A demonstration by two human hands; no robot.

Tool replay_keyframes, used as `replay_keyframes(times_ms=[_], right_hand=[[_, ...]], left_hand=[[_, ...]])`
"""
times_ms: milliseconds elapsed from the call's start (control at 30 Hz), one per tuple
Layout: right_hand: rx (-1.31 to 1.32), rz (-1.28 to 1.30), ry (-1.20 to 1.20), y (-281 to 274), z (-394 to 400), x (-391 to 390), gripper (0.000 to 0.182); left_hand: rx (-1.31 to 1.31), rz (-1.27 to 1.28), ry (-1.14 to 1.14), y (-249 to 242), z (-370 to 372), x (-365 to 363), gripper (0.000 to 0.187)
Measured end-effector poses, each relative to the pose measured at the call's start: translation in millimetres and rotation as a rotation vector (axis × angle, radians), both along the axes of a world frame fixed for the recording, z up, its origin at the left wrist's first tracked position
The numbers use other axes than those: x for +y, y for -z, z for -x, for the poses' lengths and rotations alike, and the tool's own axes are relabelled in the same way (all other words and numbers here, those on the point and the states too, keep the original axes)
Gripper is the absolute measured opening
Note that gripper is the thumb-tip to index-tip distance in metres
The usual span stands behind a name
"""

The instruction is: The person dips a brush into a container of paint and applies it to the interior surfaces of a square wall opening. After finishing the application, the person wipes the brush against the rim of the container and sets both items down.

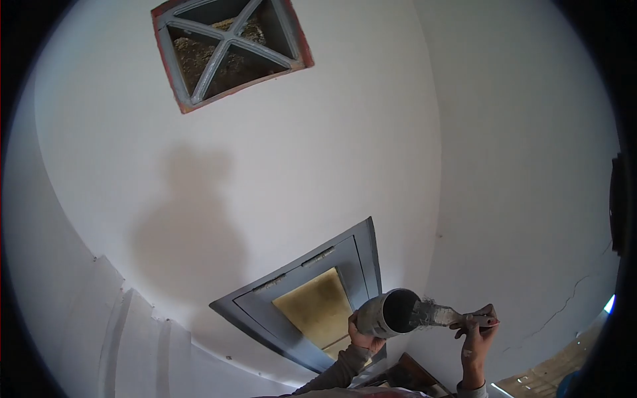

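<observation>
Grey-coated brush (443,316) sits with its bristles at the mouth of a grey can (379,317), low and right of centre, well out from the walls. Right hand (476,328) grasps the brush by its handle, fingers curled round it; left hand (366,337) is wrapped round the can's side and base. Can is tipped, mouth toward the brush, probably so the bristles reach in easily; contents too dark to make out. Holding the can up in hand likely keeps it close to the brush, with no table visible under it. Brush lies roughly level, handle end away from the can, presumably for a firm grip clear of the bristles.

Behind the can: grey frame (367,249) with two hinges and a yellowish panel (315,302). White wall (345,152) around it bears a soft shadow. Higher up, a grey X-shaped grille (229,38) sits in an opening edged in reddish brown. Right-hand wall (517,199) has a thin crack low down. Dark object (617,205) at far right edge, identity unclear.

Labels: no brand or writing readable on can, brush handle or walls.
</observation>
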State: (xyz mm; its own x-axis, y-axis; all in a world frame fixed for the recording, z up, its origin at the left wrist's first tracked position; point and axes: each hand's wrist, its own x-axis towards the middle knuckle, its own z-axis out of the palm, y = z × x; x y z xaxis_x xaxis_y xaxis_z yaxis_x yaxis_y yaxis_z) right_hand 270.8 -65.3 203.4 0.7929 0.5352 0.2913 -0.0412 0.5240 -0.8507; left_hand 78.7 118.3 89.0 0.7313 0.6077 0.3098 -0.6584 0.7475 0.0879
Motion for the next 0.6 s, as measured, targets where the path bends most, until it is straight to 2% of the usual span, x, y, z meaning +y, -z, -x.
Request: replay_keyframes(times_ms=[167, 267, 367, 467, 600], right_hand=[[0.024, 0.021, -0.013, -14.1, 3.5, -4.1, 0.02], [0.014, 0.016, 0.04, -10.4, 4.7, -4.9, 0.031], [-0.047, 0.004, -0.004, -13.2, 3.2, -5.4, 0.035], [0.006, -0.02, 0.008, -27.5, 12.3, -5.5, 0.033], [-0.068, -0.006, 0.003, -39.2, 17.0, -6.5, 0.028]], left_hand=[[0.054, 0.041, -0.051, 9.5, 2.3, 2.2, 0.081], [0.032, 0.01, -0.041, 8.4, 6.9, 0.9, 0.07], [0.004, 0.0, -0.017, 4.0, 7.2, -1.0, 0.07], [0.01, -0.007, -0.055, 4.2, 7.0, -2.0, 0.071], [0.018, 0.044, -0.051, -0.3, 6.5, -4.1, 0.08]])
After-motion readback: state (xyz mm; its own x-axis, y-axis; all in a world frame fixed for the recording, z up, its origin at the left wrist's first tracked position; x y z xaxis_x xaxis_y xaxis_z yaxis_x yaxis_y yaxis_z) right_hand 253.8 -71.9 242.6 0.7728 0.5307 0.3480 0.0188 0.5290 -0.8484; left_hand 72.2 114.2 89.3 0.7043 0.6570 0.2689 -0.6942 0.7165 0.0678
